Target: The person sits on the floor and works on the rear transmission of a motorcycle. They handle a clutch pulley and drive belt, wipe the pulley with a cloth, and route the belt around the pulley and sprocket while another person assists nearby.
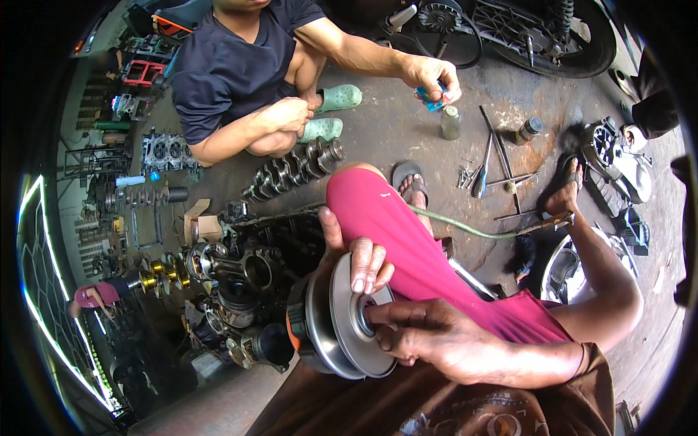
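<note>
Over my lap I hold a round metal scooter drive pulley (338, 320), with two shiny discs and a dark drum with an orange mark behind them. My left hand (356, 258) grips its upper rim, the fingertips bent over onto the front disc face. At the centre hub (363, 316), my right hand (429, 338) has its fingers closed against the ring; whether they pinch a small part there I cannot tell. The palm of my left hand is mostly hidden behind the discs.
Opposite me squats a person (240, 80) whose hand holds a small blue item (430, 100). A crankshaft (294, 168), engine parts (243, 280) and a green hose (472, 230) lie left and ahead. Screwdrivers (481, 180), a glass bottle (451, 123) and a dark jar (529, 129) are farther off.
</note>
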`<state>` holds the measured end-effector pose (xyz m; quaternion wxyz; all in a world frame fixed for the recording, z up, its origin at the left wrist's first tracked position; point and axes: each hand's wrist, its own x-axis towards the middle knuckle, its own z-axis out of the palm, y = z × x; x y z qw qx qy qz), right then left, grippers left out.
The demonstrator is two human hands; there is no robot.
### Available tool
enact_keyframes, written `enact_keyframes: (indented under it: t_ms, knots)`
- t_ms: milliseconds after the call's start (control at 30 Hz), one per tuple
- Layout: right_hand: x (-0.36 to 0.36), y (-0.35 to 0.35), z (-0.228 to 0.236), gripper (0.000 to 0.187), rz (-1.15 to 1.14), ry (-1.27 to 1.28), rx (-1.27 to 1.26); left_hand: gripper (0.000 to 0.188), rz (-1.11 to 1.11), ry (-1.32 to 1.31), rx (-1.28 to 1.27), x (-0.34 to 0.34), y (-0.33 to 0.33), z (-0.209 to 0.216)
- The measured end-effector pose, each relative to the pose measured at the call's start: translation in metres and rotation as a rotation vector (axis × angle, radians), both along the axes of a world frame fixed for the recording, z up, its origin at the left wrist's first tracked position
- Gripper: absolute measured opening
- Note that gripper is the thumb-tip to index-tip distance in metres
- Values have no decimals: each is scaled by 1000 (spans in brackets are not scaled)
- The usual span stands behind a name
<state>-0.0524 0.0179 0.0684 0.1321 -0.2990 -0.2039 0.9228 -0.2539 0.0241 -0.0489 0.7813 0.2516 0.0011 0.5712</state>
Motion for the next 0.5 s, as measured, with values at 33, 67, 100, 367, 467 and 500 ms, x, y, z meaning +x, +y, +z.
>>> enact_keyframes:
  t_ms: [33,67,100,367,467,500]
  knots:
    - [0,-5,0,51,-14,17,-195,64,-3,-6,3,3,-1,-1]
    - [0,-10,-1,54,-69,81,-282,64,-7,-11,2,5,-1,-3]
    - [1,-15,-1,57,-124,134,-365,65,-11,-16,1,6,-1,-3]
    - [10,-23,-17,41,-473,274,-432,70,-9,-22,12,-3,4,3]
    - [9,-17,-22,53,-240,90,160,73,-4,-24,18,-5,5,7]
    - [9,-15,-22,55,-196,20,423,73,-5,-27,16,-6,6,8]
